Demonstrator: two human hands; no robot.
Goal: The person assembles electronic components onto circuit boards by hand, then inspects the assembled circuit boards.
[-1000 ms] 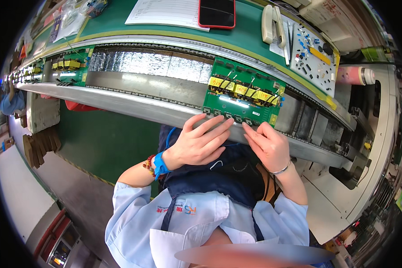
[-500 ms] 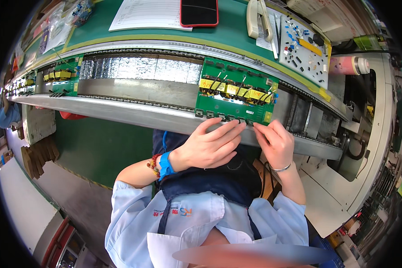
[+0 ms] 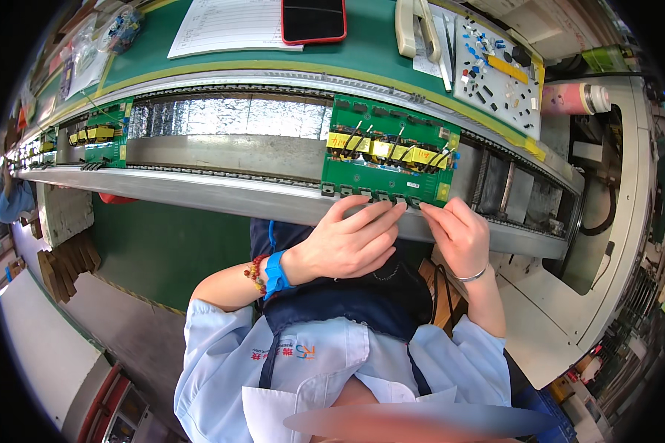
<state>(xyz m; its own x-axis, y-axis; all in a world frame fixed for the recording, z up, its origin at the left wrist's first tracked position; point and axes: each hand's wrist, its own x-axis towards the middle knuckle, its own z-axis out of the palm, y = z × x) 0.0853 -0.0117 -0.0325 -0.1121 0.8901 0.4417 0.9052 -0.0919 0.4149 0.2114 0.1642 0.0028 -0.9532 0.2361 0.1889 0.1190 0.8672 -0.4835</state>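
In front of me a green circuit board (image 3: 377,179) rests on the rails of a conveyor (image 3: 222,148). Yellow-wrapped components (image 3: 382,150) run across its middle, with dark leads or ties sticking up. Several black tabbed components (image 3: 328,190) line its near edge. My left hand (image 3: 351,240) reaches to this edge with fingers stretched out, the fingertips against some of those parts. At the row's right end, the thumb and forefinger of my right hand (image 3: 462,238) are pinched together by a black tabbed component (image 3: 415,201). The fingertips partly hide what they touch.
More populated boards (image 3: 105,134) sit farther left on the conveyor. Beyond the rail are a red-edged phone (image 3: 314,21), a paper sheet (image 3: 225,29), a beige-handled tool (image 3: 406,33) and a tray of small loose parts (image 3: 495,92). A pink bottle (image 3: 569,99) lies at the right.
The view has shifted slightly, so the bench items appear a little farther left. Both hands stay at the board's near edge, with almost no movement.
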